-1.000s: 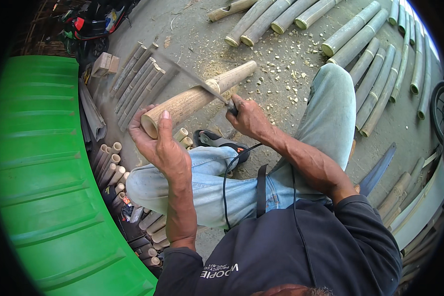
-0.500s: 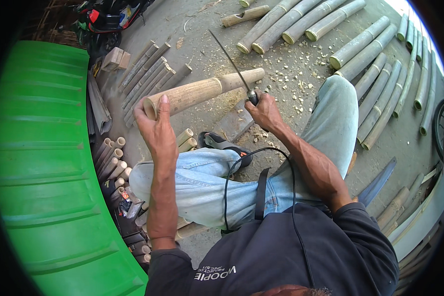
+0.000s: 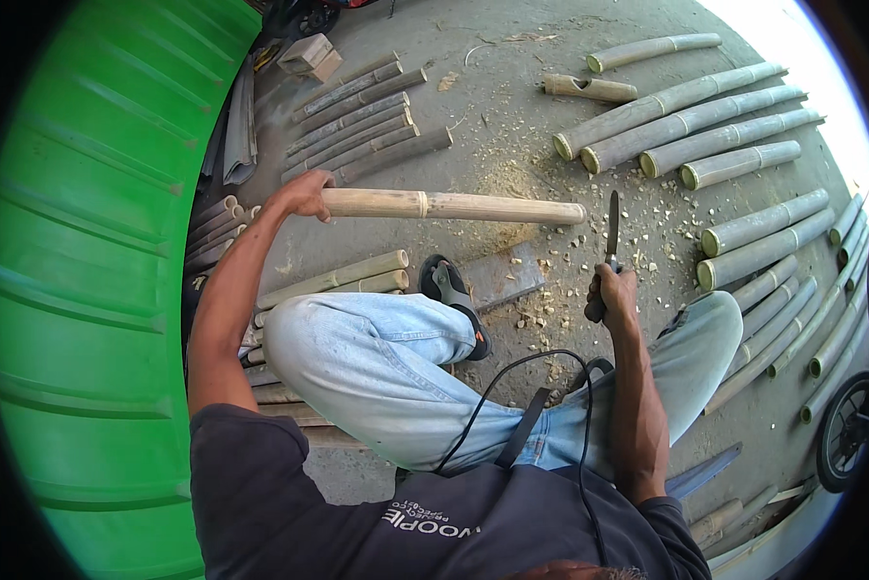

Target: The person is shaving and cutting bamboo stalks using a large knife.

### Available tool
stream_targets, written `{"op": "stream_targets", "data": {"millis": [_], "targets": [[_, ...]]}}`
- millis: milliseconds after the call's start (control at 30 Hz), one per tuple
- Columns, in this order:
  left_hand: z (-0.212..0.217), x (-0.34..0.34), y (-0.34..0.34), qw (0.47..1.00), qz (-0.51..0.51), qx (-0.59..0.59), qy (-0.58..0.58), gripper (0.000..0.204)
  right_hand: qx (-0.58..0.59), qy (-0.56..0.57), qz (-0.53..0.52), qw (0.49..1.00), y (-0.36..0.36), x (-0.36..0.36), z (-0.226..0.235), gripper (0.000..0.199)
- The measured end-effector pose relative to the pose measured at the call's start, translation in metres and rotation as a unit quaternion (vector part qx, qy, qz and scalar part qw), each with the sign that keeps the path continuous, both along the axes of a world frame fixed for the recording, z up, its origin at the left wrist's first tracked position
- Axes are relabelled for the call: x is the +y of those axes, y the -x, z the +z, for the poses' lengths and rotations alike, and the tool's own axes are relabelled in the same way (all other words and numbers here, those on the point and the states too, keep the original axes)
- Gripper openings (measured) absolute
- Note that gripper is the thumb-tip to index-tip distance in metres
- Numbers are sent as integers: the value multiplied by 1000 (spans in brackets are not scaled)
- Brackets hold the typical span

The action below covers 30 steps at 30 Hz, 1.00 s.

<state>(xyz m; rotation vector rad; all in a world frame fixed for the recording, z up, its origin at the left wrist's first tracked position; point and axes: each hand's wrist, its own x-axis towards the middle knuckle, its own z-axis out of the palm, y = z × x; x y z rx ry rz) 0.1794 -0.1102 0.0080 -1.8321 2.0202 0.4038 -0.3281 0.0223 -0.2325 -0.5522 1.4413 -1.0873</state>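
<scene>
My left hand (image 3: 304,193) grips one end of a pale peeled bamboo pole (image 3: 454,206), holding it level above the ground, out to the left. My right hand (image 3: 612,293) is closed on the handle of a long knife (image 3: 612,224) whose blade points up, just right of the pole's far end and apart from it. I sit with knees in light blue jeans (image 3: 376,358) bent and a sandalled foot (image 3: 454,300) on the ground below the pole.
Green bamboo sections (image 3: 705,135) lie in rows at the right and top. Darker split pieces (image 3: 357,121) are stacked at upper left. A green curved surface (image 3: 77,290) fills the left side. Shavings (image 3: 550,280) cover the concrete. A wheel (image 3: 845,430) stands at lower right.
The left hand has swung the pole away to the left and level. The knife has come off the pole, and the right hand now holds it upright beside the pole's end.
</scene>
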Motion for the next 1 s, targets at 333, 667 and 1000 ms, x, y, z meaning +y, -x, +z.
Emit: {"op": "stream_targets", "data": {"millis": [333,667,1000], "targets": [[-253,-17,-110,985,21,-153,78,34,108,-109,74,985,14,6,-27,18],[-330,-55,-30,983,70,-151,76,48,98,-104,44,989,-18,-25,-38,19],[-383,-54,127,983,-40,71,166,81,134,-85,66,985,-34,-10,-57,25]]}}
